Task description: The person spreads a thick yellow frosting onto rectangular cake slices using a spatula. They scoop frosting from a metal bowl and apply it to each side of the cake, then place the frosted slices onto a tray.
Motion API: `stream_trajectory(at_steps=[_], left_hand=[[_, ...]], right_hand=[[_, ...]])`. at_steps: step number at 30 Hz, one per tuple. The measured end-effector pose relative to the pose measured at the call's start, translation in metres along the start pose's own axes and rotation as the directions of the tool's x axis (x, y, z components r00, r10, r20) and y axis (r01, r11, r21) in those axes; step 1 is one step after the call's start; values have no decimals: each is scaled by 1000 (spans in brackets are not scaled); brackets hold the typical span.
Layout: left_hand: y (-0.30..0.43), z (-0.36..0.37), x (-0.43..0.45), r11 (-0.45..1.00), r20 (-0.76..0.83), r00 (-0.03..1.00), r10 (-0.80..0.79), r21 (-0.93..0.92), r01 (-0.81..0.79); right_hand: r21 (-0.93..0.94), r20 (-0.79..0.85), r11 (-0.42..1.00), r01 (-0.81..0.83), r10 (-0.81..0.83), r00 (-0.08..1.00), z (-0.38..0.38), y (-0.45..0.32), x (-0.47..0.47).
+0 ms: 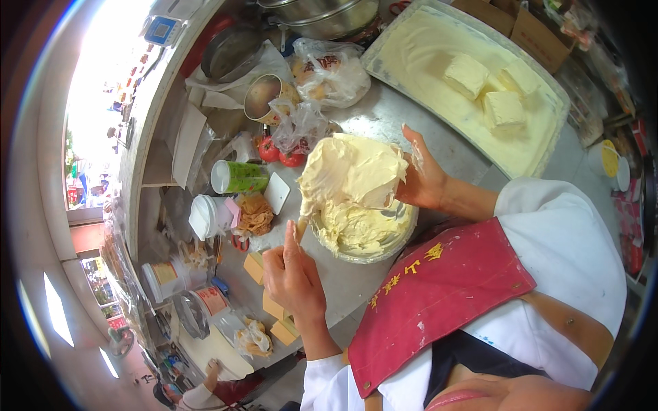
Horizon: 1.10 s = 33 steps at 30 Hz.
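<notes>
A round bowl [367, 236] holds pale yellow cream, perhaps butter. Over its far side is a large cream-covered mass [354, 167]; whatever lies under the cream is hidden. My left hand [295, 277] grips a thin wooden-looking handle [302, 228], index finger extended along it; the handle's other end meets the cream. At the mass's right edge is my right hand [424, 177], thumb raised and smeared with cream, its other fingers partly hidden behind the mass. Beyond it, a large rectangular tray [558, 128] contains spread cream and several cream-coated blocks [467, 76].
Tomatoes [268, 149], a green-labelled container [240, 176], a white lidded tub [211, 217] and red-handled scissors [240, 243] stand or lie left of the bowl. Plastic bags [334, 77] and a paper tub [264, 97] are beyond. Yellowish blocks [284, 331] lie near my left hand. Another person [198, 395] is at lower left.
</notes>
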<state>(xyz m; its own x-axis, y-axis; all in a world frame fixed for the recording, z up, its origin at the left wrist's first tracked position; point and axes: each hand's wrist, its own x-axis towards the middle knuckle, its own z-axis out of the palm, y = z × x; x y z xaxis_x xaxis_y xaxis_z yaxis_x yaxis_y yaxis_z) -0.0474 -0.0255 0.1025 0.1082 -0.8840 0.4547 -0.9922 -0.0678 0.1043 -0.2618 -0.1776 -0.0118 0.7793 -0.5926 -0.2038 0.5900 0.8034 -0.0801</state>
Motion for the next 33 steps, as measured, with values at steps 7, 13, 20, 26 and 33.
stream_trajectory(at_steps=[7, 13, 20, 26, 33], left_hand=[[7, -1, 10, 981, 64, 990, -126, -137, 134], [10, -8, 1, 984, 147, 979, -138, -92, 152], [4, -38, -24, 976, 218, 952, -214, 13, 217], [4, -50, -19, 948, 185, 954, -234, -172, 266], [19, -38, 2, 981, 264, 953, -150, -77, 176]], right_hand=[[-86, 71, 996, 3, 3, 997, -4, 0, -2], [-53, 45, 998, 41, -39, 998, 3, -3, -4], [57, -94, 991, 118, -112, 989, 4, -12, -1], [-64, -57, 989, 131, -135, 989, -1, -18, -1], [-113, 15, 991, 71, -70, 997, 0, -7, -4]])
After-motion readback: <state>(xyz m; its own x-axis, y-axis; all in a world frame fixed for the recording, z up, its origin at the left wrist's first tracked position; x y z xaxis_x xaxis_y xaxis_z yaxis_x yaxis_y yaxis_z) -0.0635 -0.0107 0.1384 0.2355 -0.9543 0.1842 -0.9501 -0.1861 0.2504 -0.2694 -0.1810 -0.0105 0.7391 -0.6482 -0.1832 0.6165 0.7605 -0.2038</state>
